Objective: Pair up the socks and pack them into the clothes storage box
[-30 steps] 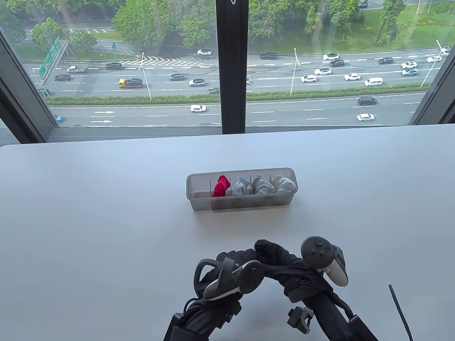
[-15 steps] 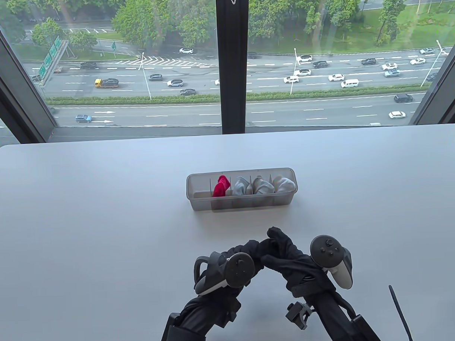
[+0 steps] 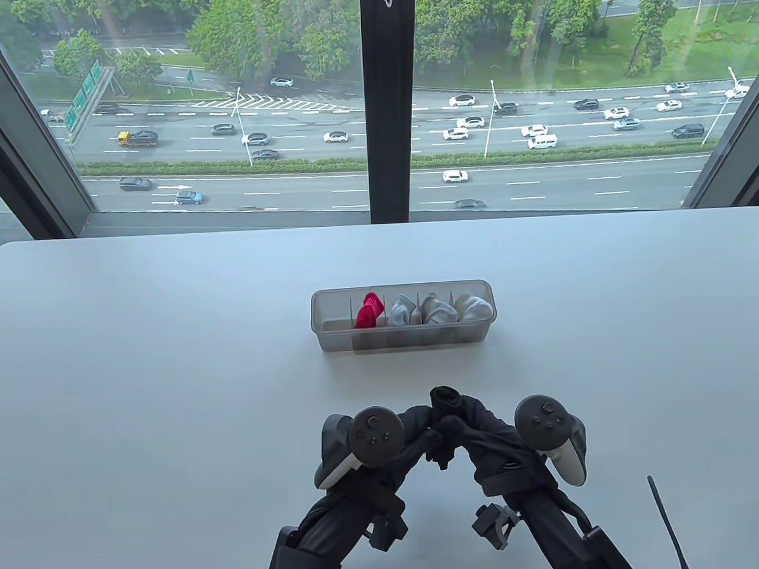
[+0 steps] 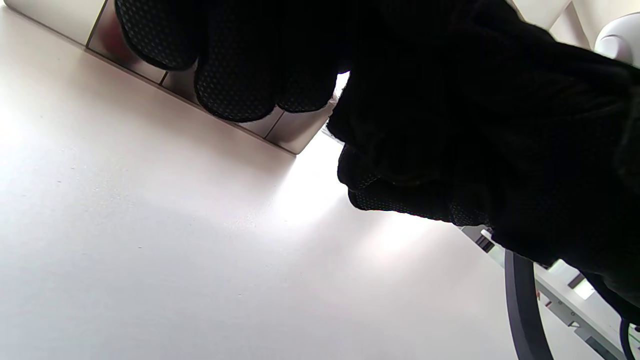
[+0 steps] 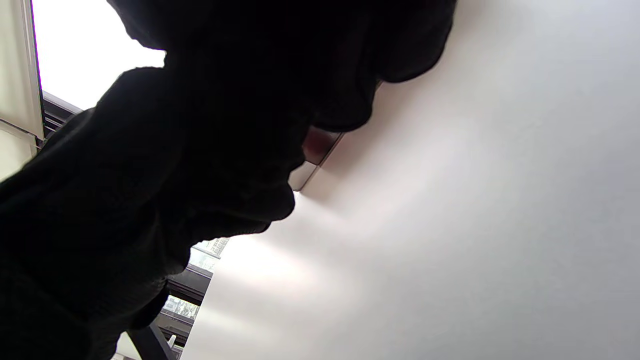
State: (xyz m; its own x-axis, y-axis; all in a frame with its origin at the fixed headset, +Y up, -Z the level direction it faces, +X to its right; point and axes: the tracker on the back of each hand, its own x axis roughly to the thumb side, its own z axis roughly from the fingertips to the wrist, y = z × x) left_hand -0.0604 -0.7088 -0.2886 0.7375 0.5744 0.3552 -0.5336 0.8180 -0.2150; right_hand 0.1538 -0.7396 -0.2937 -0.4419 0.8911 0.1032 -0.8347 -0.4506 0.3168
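Both hands now tilt upright, lifting the black sock pair [image 3: 444,405] between them. Left hand [image 3: 409,429] and right hand [image 3: 484,427] grip it, near the storage box [image 3: 404,341], on its person's side.

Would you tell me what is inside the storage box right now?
The storage box holds a red sock bundle and three pale bundles; its leftmost compartment looks empty. The compartment bottoms under the bundles are hidden.

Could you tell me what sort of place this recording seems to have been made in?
Probably an upper-floor office or lab set up for recording. A plain white table stands against a large window overlooking a busy multi-lane road far below, and only a divided storage box of socks sits on it.
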